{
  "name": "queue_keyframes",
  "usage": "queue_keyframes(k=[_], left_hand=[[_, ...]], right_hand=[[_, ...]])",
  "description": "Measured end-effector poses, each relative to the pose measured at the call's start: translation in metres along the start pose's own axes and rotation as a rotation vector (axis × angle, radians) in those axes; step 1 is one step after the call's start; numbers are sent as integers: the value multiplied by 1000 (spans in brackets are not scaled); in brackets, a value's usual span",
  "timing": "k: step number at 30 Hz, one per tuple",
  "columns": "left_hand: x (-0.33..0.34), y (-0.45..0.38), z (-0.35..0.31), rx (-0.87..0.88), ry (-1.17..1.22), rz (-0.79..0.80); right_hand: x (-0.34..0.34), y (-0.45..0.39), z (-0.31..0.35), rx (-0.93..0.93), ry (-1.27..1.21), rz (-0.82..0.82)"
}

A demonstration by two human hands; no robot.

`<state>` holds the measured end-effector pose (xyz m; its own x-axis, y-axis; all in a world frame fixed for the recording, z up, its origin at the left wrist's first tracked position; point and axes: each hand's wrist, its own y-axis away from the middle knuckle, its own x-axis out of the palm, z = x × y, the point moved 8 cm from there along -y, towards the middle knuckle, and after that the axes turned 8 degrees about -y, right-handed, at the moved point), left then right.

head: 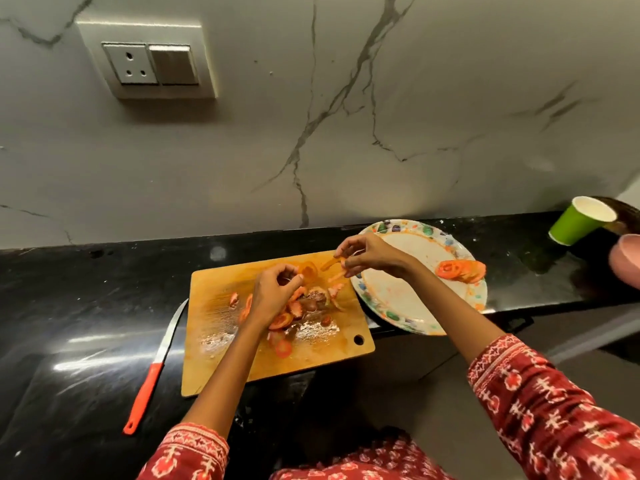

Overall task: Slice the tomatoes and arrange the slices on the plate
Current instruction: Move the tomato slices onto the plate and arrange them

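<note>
A wet wooden cutting board [221, 299] lies on the black counter with several tomato slices and scraps [285, 318] in its middle. My left hand [273, 289] hovers over them with curled fingers, pinching a slice near its fingertips. My right hand [367, 254] pinches a tomato slice [341, 260] above the board's far right corner, beside the plate. The patterned plate [398, 299] sits right of the board, partly over the counter edge, with a few overlapping slices [460, 270] on its right side.
A knife with an orange handle [152, 372] lies on the counter left of the board. A green paper cup [581, 225] and a pink vessel [627, 263] stand at the far right. A wall socket [152, 64] is on the marble backsplash.
</note>
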<state>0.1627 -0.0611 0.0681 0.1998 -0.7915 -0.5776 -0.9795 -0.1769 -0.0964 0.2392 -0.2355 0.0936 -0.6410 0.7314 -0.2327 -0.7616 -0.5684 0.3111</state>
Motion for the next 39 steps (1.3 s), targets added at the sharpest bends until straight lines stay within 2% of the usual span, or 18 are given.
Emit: queue_keyframes(k=[9, 15, 18, 21, 25, 31, 35, 39], left_hand=[[88, -38, -62, 42, 37, 135], [161, -59, -87, 34, -1, 235], [192, -64, -99, 45, -10, 292], [210, -66, -105, 42, -30, 311], [224, -70, -106, 27, -69, 328], [244, -73, -109, 31, -118, 382], [256, -76, -119, 58, -145, 422], [266, -81, -133, 111, -146, 472]], right_hand=[[-129, 47, -45, 31, -111, -229], [-204, 72, -82, 154, 159, -365], [-218, 74, -101, 206, 269, -339], [-221, 67, -112, 180, 361, -299], [-222, 59, -122, 161, 364, -261], [-230, 57, -128, 107, 552, -303], [-237, 58, -115, 40, 412, -332], [-220, 55, -98, -42, 328, -152]])
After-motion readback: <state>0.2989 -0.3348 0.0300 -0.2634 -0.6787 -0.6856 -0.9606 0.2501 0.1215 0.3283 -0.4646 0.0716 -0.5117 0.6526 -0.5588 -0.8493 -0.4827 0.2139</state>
